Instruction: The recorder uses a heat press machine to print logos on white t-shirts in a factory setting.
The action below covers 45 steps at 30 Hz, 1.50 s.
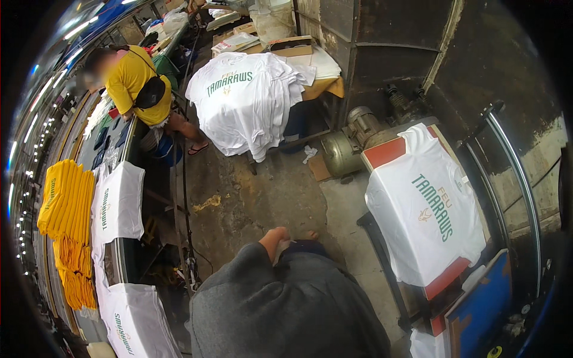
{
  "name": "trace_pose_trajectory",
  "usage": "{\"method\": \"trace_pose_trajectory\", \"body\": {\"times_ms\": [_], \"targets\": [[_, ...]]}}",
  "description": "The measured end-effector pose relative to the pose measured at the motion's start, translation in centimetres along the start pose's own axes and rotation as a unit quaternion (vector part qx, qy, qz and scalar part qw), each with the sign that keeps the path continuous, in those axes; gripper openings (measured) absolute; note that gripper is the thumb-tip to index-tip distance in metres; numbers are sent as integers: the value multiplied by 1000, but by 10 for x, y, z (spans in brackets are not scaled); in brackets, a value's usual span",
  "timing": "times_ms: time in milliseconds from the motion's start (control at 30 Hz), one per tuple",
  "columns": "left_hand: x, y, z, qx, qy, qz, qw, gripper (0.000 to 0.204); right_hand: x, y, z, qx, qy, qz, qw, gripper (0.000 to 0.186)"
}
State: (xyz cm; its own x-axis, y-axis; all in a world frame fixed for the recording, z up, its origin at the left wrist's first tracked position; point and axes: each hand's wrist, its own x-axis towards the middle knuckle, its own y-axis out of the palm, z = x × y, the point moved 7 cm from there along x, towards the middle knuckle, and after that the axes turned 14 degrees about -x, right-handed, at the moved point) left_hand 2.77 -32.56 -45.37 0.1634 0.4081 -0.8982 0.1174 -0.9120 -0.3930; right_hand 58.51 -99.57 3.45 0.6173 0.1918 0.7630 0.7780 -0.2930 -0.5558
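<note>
My left hand (276, 236) shows only as a small, foreshortened patch of skin beyond the dark grey sleeve, in front of my body. Its fingers cannot be made out, nor whether it holds anything. My right hand is out of sight. To my right, a white T-shirt (406, 209) with green and gold print lies spread over a red-edged press board (383, 153). Ahead, a thick pile of white printed T-shirts (239, 113) drapes over a stand.
At left, a long table carries white shirts (122, 203) and stacked yellow shirts (65, 197). A person in a yellow shirt (134, 77) leans over it. A motor-driven compressor (349, 146) stands on the floor. A curved metal bar (519, 179) and a blue board (483, 304) are at right.
</note>
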Motion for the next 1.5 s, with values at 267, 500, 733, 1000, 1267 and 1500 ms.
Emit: {"method": "trace_pose_trajectory", "body": {"times_ms": [267, 500, 733, 1000, 1267, 1500], "targets": [[29, -18, -88, 167, 253, -32, 952, 41, -16, -40, 59, -70, -80, -187, 977, 21], [-3, -58, -123, -154, 284, -14, 946, 29, -26, -21, 97, -27, -19, 115, 993, 42], [37, -70, -49, -9, 199, 27, 980, 23, -14, -145, 214, 49, -37, 40, 997, 36], [97, -78, 21, -124, 102, 126, 979, 26, 1, -190, 263, 379, 78, 28, 922, 24], [61, -100, -41, 272, 503, 109, 813, 31, -6, -224, 329, 379, 150, -61, 911, 38], [68, -120, -45, 150, 336, 159, 916, 34, -8, -247, 372, 454, 183, -20, 872, 49]]}}
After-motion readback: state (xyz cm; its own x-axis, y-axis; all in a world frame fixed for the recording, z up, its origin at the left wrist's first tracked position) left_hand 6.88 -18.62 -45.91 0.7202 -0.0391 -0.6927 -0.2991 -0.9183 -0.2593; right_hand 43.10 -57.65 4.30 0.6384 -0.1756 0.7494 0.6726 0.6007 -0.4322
